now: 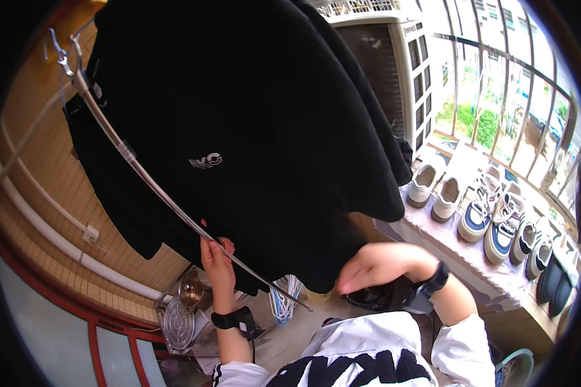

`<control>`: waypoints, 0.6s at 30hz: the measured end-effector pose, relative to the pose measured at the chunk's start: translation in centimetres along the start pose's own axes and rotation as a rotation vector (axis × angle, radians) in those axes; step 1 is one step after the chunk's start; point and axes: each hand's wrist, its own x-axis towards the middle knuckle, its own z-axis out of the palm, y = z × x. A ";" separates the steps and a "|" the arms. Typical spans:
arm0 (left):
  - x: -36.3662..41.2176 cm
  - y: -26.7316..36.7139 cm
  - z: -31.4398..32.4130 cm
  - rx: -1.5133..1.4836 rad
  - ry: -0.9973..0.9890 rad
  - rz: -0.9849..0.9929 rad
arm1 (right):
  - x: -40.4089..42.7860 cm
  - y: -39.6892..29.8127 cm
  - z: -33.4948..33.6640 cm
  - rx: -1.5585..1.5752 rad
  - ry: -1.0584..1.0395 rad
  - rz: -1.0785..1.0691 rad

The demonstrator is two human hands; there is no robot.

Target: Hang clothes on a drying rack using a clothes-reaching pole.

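Note:
A black T-shirt [252,121] with a small white print hangs large before me from a clothes hanger whose hook shows at the upper left. My left hand [219,261] grips a long metal clothes pole [164,193] near its lower part. The pole slants across the shirt, its hooked top [68,63] close to the hanger's hook; whether they touch I cannot tell. My right hand [380,266], slightly blurred, is at the shirt's lower hem, fingers bent; whether it pinches the cloth is unclear.
Several pairs of shoes [479,217] line a cloth-covered ledge at right, beside a barred window [503,63]. An air-conditioner unit [406,72] stands behind the shirt. White and blue hangers [284,300], a metal pot [193,289] and a black bag [370,297] are low down.

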 end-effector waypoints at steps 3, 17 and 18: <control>-0.1 -0.1 -0.4 -0.037 -0.005 -0.031 | -4.3 -0.4 -2.5 0.224 0.434 0.164; -0.6 -1.6 -2.6 -0.085 0.057 -0.061 | -7.9 -6.0 -8.8 0.506 1.232 -0.474; -0.6 -1.6 -2.8 -0.065 0.057 -0.065 | -8.4 -6.6 -8.6 0.279 1.283 -0.195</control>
